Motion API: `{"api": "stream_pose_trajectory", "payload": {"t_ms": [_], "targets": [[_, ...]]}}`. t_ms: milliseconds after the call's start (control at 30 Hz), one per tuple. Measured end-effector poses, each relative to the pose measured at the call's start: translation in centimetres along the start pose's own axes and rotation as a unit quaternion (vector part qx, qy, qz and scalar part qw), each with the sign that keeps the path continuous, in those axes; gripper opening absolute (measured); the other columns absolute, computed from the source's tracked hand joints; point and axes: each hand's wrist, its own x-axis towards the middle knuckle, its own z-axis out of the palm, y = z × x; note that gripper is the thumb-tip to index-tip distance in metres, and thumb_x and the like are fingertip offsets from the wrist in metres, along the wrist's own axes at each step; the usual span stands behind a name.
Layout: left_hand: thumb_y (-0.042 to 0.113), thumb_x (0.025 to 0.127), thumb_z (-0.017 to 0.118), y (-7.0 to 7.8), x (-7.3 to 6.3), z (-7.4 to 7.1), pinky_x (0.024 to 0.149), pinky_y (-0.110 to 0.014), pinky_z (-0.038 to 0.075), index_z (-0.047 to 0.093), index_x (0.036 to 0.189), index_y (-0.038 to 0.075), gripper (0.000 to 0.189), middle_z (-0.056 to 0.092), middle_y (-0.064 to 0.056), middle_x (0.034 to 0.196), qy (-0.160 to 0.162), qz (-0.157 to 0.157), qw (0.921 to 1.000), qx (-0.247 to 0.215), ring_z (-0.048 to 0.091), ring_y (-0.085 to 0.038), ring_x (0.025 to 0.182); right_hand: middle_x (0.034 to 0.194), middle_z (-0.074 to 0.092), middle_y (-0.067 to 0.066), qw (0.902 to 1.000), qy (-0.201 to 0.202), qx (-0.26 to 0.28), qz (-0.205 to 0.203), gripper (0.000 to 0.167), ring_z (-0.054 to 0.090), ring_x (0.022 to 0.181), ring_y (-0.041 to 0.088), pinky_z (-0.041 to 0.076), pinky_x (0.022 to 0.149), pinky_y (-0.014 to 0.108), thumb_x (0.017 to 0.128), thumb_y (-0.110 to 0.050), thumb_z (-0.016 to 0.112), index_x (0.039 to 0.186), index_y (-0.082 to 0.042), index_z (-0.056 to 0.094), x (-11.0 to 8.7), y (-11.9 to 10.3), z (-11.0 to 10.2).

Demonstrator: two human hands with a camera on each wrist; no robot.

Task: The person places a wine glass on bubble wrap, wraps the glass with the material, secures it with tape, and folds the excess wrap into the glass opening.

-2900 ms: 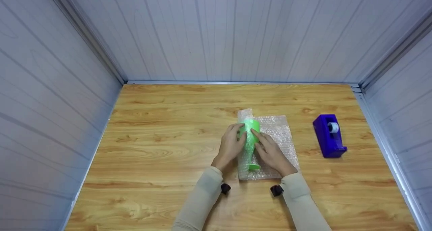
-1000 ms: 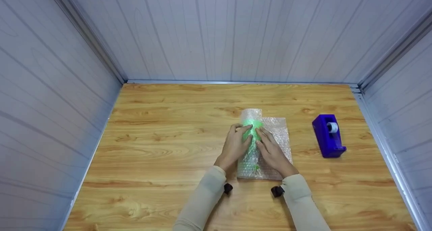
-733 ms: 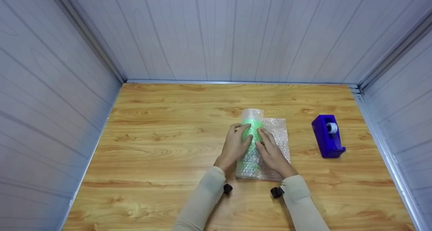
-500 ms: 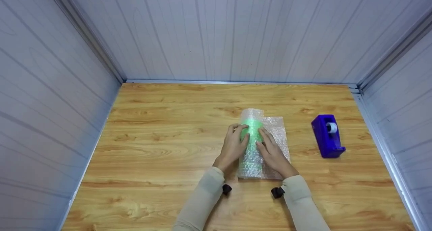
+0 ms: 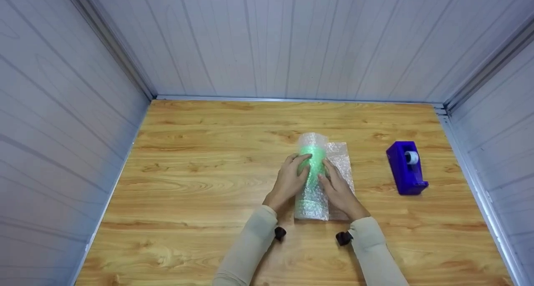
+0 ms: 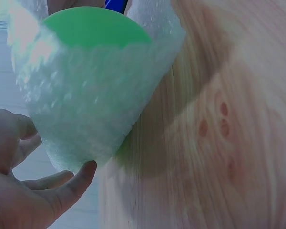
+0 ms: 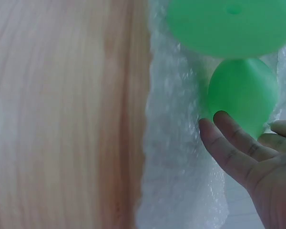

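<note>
A green goblet (image 7: 243, 90) lies on its side within a sheet of bubble wrap (image 5: 312, 204). Its round foot faces the right wrist camera, and the wrap covers its bowl in the head view. My left hand (image 5: 288, 179) holds the roll from the left, fingers bent over the bowl and thumb on top. On the other side, my right hand (image 5: 340, 190) rests its fairly straight fingers along the roll. Under and beyond that hand, a flat strip of bubble wrap extends to the right. In the left wrist view, the fingertips (image 6: 88, 167) touch the wrap.
A blue tape dispenser (image 5: 406, 169) with a roll of clear tape stands to the right on the wooden table (image 5: 200, 165). Pale panel walls (image 5: 267, 44) enclose the table at the back and both sides. A small black camera sits at each wrist.
The goblet has rolled rightward, and the wrap now passes over its bowl and foot, which were partly bare. The flat strip at the right has become narrower. Both hands have shifted slightly right.
</note>
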Motion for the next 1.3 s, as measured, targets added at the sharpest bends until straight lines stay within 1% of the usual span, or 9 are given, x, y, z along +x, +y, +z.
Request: {"api": "stream_pose_trajectory", "payload": {"t_ms": [167,333,533,667,800,933,1067,1167,1300], "targets": [[0.022,0.102,0.06,-0.05,-0.03,-0.15,0.097,-0.043,0.049,0.064,0.137,0.022,0.034,0.049,-0.018,0.141,-0.002,0.003,1.0,0.002,0.055,-0.031,0.123,0.161,0.02,0.022,1.0,0.001,0.005,0.001,0.064,0.03,0.141,0.046,0.027,0.112,0.059,0.109,-0.039,0.039,0.16,-0.009,0.016,0.1,0.02,0.2],[0.021,0.102,0.059,-0.01,0.07,-0.35,0.095,-0.041,0.05,0.065,0.135,0.022,0.033,0.049,-0.018,0.141,-0.001,0.003,1.0,0.006,0.055,-0.029,0.121,0.16,0.023,0.021,1.0,0.001,-0.006,0.007,0.059,0.029,0.142,0.044,0.027,0.112,0.059,0.109,-0.037,0.039,0.159,-0.01,0.022,0.27,-0.22,0.13],[0.021,0.103,0.058,0.21,0.25,-0.41,0.089,-0.036,0.052,0.065,0.136,0.022,0.034,0.046,-0.019,0.143,-0.003,0.018,0.9996,0.02,0.056,-0.026,0.116,0.158,0.029,0.022,0.9999,0.005,-0.005,0.008,0.056,0.046,0.131,0.045,0.039,0.105,0.056,0.109,-0.035,0.041,0.157,-0.008,0.029,0.35,-0.33,-0.23],[0.022,0.104,0.057,0.23,0.26,-0.34,0.087,-0.036,0.052,0.064,0.137,0.021,0.035,0.046,-0.02,0.143,-0.006,0.026,0.9992,0.028,0.057,-0.027,0.115,0.157,0.031,0.022,0.9999,0.015,-0.004,-0.004,0.057,0.048,0.129,0.044,0.041,0.104,0.054,0.109,-0.035,0.042,0.156,-0.005,0.03,0.26,-0.15,-0.13],[0.022,0.103,0.058,0.09,0.27,-0.24,0.097,-0.039,0.049,0.058,0.142,0.014,0.04,0.049,-0.017,0.14,0.003,0.022,0.9995,0.021,0.054,-0.029,0.122,0.157,0.029,0.021,0.9996,0.024,-0.011,-0.005,0.058,0.044,0.132,0.043,0.038,0.107,0.055,0.109,-0.035,0.042,0.156,-0.003,0.03,0.13,-0.17,0.05],[0.022,0.103,0.058,0.02,0.38,-0.26,0.107,-0.04,0.04,0.052,0.143,0.006,0.044,0.051,-0.016,0.141,0.007,0.004,0.9999,0.014,0.05,-0.029,0.13,0.159,0.022,0.021,0.9995,0.028,-0.013,0.0,0.06,0.046,0.129,0.041,0.041,0.104,0.055,0.108,-0.036,0.043,0.156,-0.003,0.03,0.06,-0.42,0.17],[0.023,0.102,0.058,0.01,0.39,-0.28,0.109,-0.04,0.038,0.053,0.141,0.005,0.043,0.05,-0.015,0.142,0.001,-0.011,0.9998,0.014,0.048,-0.029,0.132,0.156,0.021,0.02,0.9996,0.027,-0.003,0.007,0.06,0.049,0.126,0.038,0.044,0.101,0.052,0.108,-0.036,0.043,0.156,-0.001,0.03,0.06,-0.56,0.26],[0.023,0.102,0.059,-0.03,0.36,-0.33,0.108,-0.04,0.039,0.054,0.141,0.006,0.042,0.051,-0.015,0.142,0.001,-0.01,0.9999,0.014,0.049,-0.028,0.131,0.153,0.025,0.019,0.9995,0.027,0.002,0.014,0.06,0.051,0.125,0.037,0.044,0.102,0.049,0.108,-0.036,0.043,0.155,0.0,0.031,0.11,-0.53,0.33],[0.021,0.102,0.059,-0.18,0.38,-0.47,0.107,-0.039,0.04,0.056,0.14,0.006,0.041,0.051,-0.014,0.141,0.006,-0.006,1.0,0.001,0.05,-0.028,0.13,0.15,0.031,0.017,0.9995,0.026,-0.001,0.018,0.061,0.051,0.126,0.036,0.043,0.104,0.049,0.108,-0.039,0.042,0.156,-0.002,0.03,0.17,-0.38,0.39]]}}
